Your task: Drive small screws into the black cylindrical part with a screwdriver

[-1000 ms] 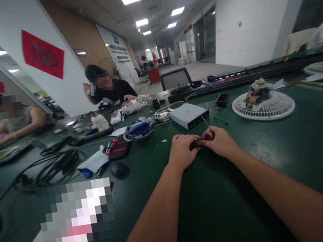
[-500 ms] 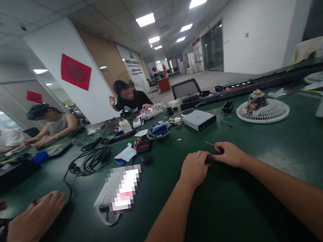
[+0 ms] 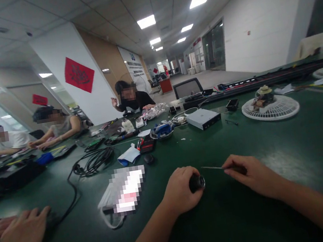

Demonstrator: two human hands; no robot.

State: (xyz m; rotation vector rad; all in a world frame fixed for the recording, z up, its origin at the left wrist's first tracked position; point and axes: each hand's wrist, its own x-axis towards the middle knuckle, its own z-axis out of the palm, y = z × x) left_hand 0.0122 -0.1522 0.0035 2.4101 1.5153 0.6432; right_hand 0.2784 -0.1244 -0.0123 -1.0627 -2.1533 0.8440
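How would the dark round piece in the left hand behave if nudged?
The dark round piece might roll if laid sideways, given its curved outline. It seems stiff, with no visible dent under the left hand. Its shiny end may be slippery.

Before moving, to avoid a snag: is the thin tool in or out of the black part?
Out. The tool in the right hand shows its bare tip, apart from the black part in the left hand.

Bare L hand & bare R hand, forearms also bare, tapering twd wrists
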